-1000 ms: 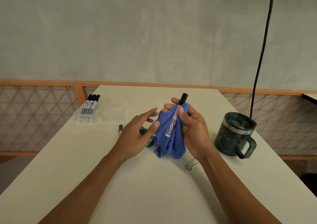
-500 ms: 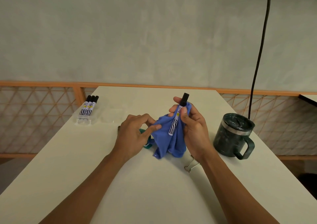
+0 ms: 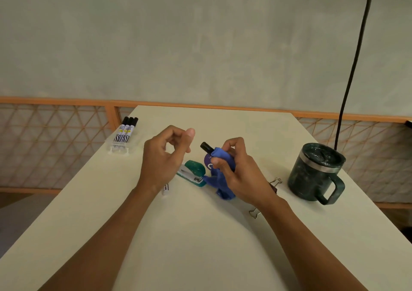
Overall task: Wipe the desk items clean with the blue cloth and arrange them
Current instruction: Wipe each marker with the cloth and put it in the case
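I have the right hand point(image 3: 243, 174) just right of the green stapler point(image 3: 192, 171), its fingers curled tight round the blue cloth point(image 3: 220, 154). The cloth is bunched over a marker point(image 3: 205, 146), and only the black cap pokes out, pointing up and left above the stapler. The left hand point(image 3: 162, 159) hovers above and left of the stapler, fingers loosely curled and holding nothing.

To wipe well, I judge the left should pinch that bare cap while the right draws the cloth along the barrel with a twist, so the whole label gets rubbed.

Room is tight. A second marker point(image 3: 166, 188) lies on the counter point(image 3: 200, 246) left of the stapler, partly under my left wrist. A binder clip point(image 3: 276, 181) sits right of the stapler beside my right wrist. The mug point(image 3: 314, 172) stands well right of the stapler near the counter's edge, and the marker tray point(image 3: 121, 144) is well left of it, at the opposite edge.
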Tool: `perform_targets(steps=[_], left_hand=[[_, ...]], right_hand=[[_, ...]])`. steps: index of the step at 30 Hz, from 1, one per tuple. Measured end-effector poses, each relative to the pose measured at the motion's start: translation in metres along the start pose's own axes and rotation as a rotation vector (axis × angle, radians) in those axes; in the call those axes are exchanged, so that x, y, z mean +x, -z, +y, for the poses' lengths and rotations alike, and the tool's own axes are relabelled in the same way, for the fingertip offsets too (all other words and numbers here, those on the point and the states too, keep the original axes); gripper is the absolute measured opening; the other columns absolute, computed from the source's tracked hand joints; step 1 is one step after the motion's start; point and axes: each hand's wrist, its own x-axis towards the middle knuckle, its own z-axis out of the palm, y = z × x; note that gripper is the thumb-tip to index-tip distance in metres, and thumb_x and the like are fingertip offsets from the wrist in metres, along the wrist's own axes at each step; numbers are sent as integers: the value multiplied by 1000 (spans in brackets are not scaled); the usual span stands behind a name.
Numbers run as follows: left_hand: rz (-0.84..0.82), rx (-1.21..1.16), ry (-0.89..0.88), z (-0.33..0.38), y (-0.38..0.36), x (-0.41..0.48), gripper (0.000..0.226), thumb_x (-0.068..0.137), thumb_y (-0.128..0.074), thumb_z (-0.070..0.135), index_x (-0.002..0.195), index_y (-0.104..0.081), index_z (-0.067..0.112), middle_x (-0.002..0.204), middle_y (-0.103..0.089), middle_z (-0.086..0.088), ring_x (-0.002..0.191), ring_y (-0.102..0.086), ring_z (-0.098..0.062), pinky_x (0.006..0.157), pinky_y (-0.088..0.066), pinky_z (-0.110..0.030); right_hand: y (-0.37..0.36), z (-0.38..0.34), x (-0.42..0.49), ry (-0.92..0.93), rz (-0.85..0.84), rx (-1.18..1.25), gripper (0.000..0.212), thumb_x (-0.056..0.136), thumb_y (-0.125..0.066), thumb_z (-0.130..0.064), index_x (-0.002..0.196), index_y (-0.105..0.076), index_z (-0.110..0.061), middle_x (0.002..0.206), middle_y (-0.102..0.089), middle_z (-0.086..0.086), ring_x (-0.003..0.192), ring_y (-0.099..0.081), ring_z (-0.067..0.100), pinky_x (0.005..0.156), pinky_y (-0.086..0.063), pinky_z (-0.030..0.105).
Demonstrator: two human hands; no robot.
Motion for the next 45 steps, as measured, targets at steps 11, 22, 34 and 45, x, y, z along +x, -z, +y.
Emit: perform_targets(steps=[11,22,34,45], left_hand=[[-235,-14,43,-14,-3,-3,21,98,-78,45,97,-80,24,88,-79,6,86,-70,-24,86,-59,-39],[-140,-155,145,-4,-9,-6,12,101,-76,32,103,-79,21,94,-82,7,88,-71,-7,80,-47,-10],[-146,-130,94,4,-8,-4,12,101,-75,31,101,-78,20,94,-81,11,89,-68,-5,80,-43,-7],[-143,-77,103,0,5,5,12,99,-77,28,108,-82,22,99,-81,12,93,-66,1,84,-40,-3]], right_hand=[[0,10,1,133,3,-142,14,109,-61,-19,113,-49,-24,89,-67,-8,75,-59,7,64,-41,14],[1,10,-3,58,128,-75,22,116,-39,-47,124,-59,-42,113,-70,-17,105,-68,13,85,-59,41],[-5,-7,8,126,20,-538,26,112,-55,-35,131,-58,-17,108,-61,-3,86,-50,17,86,-38,32],[9,-7,8,72,-76,-613,46,105,-65,-42,143,-52,-19,124,-62,1,103,-60,24,92,-46,33]])
